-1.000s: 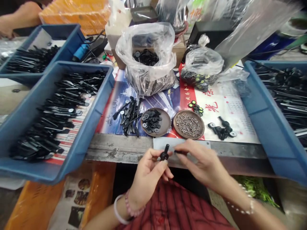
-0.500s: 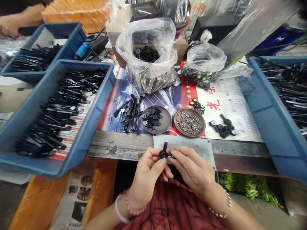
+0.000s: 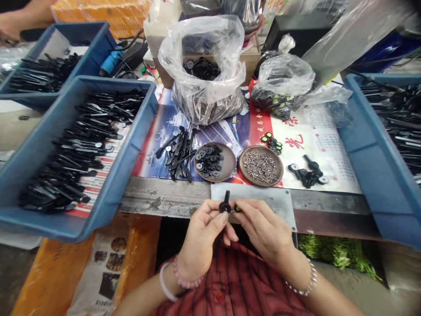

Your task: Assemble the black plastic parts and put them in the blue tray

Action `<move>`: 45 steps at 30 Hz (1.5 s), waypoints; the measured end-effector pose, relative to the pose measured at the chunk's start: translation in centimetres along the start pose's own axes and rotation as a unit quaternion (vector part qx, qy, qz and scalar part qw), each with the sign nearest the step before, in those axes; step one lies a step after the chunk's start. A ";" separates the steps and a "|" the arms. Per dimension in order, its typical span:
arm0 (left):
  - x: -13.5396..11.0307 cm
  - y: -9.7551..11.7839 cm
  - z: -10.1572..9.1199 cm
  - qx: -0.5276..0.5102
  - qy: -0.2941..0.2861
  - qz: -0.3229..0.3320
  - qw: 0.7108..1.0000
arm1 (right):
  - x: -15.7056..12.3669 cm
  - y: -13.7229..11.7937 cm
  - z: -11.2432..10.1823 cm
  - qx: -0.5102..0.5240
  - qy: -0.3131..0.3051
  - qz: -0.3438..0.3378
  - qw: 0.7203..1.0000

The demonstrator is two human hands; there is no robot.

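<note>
My left hand (image 3: 204, 230) pinches a small black plastic part (image 3: 225, 203) whose stub points up, just in front of the table's metal edge. My right hand (image 3: 259, 226) meets it from the right, fingertips closed on a tiny piece (image 3: 237, 209) pressed against that part; I cannot make the piece out. Just beyond the hands stand a brown dish of black washers (image 3: 226, 171) and a brown dish of small metal screws (image 3: 260, 166). A loose heap of black strips (image 3: 179, 152) lies left of the dishes.
Blue trays of black strips stand at the left (image 3: 108, 184), far left (image 3: 95, 48) and right (image 3: 365, 158). Two clear bags of black parts (image 3: 205, 66) (image 3: 283, 83) sit behind. Loose black discs (image 3: 307, 173) lie right of the dishes. Another person's arm (image 3: 13, 26) shows top left.
My right hand has moved left and closed in on the black part in my left hand. Both hands have risen slightly toward the table edge.
</note>
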State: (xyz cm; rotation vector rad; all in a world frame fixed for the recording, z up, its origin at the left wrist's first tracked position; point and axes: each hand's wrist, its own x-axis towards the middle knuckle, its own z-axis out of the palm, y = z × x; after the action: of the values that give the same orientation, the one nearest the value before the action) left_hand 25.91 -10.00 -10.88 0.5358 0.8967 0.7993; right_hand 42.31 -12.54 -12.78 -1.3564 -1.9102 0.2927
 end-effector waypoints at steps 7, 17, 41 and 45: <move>0.2 -0.6 -0.1 0.006 0.003 0.009 1.000 | 0.8 -0.7 -0.4 0.064 0.018 0.085 0.994; -0.2 -2.0 -0.5 0.051 -0.017 0.063 0.997 | 0.9 -2.2 0.8 0.086 0.068 0.128 0.986; -1.5 -0.8 -0.3 0.239 -0.027 0.271 0.932 | 2.0 -3.0 1.4 0.116 0.060 0.093 0.987; -1.4 -0.4 -0.4 0.214 -0.028 0.265 0.940 | 2.0 -2.8 1.3 0.134 0.010 0.067 0.989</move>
State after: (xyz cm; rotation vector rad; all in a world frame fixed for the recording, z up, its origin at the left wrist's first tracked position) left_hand 25.19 -11.30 -10.76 1.2142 0.8856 1.0716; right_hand 39.11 -11.58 -11.20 -1.3006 -1.6957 0.5797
